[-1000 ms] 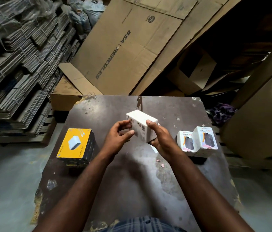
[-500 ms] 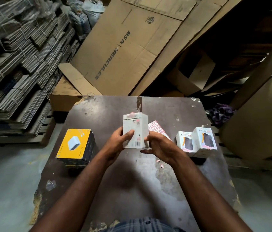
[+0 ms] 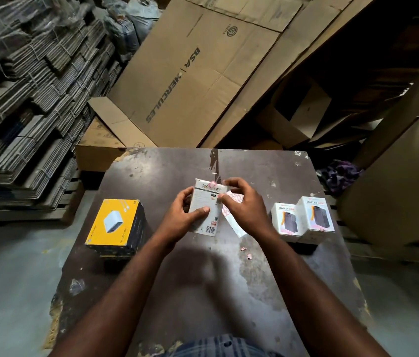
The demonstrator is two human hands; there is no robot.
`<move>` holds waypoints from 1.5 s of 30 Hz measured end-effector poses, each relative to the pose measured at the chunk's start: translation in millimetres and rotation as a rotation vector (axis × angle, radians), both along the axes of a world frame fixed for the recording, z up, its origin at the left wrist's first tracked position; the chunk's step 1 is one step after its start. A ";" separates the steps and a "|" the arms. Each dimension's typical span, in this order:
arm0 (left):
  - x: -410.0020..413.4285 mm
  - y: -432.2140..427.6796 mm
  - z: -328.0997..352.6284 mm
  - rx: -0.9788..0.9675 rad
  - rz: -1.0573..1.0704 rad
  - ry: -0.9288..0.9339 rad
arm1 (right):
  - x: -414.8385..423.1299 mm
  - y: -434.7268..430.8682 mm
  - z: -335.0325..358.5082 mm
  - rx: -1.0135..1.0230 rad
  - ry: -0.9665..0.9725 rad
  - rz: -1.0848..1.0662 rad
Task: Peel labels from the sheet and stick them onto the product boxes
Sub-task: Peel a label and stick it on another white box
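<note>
Holding: the left hand (image 3: pixel 180 222) grips the white box (image 3: pixel 204 215) from its left side, thumb across the printed face, barcode end toward the person.
Right hand (image 3: pixel 245 206): curled at the white box's top right corner, thumb on the face, fingers over the top edge.
Label (image 3: pixel 213 184): pink, on the white box's top end by the right fingertips; stuck or loose, cannot tell.
Sheet (image 3: pixel 232 217): just right of the white box, partly under the right hand, on the table (image 3: pixel 267 292).
Yellow box (image 3: pixel 113 222): well left of the white box.
Halley boxes (image 3: pixel 315 215): two, right of the white box, side by side.
Scraps (image 3: pixel 245 251): pink bits, nearer the person than the white box.
</note>
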State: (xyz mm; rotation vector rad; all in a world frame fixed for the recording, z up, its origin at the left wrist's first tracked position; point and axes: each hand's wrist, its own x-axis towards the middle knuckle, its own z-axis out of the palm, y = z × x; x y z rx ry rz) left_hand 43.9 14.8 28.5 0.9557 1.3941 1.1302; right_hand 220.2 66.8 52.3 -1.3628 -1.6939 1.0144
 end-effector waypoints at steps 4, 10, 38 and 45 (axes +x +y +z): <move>4.3 0.2 -1.2 0.012 -0.038 0.019 | -2.0 0.0 4.8 0.142 -0.079 0.016; 5.7 -0.4 -0.7 -0.007 -0.087 0.038 | -3.1 1.9 6.0 0.100 -0.027 0.018; 6.3 -4.6 2.9 0.195 -0.114 0.297 | 10.4 9.2 23.8 0.013 -0.067 0.211; 2.8 -2.4 5.9 0.195 -0.173 0.292 | 10.4 17.9 35.1 0.119 -0.338 0.378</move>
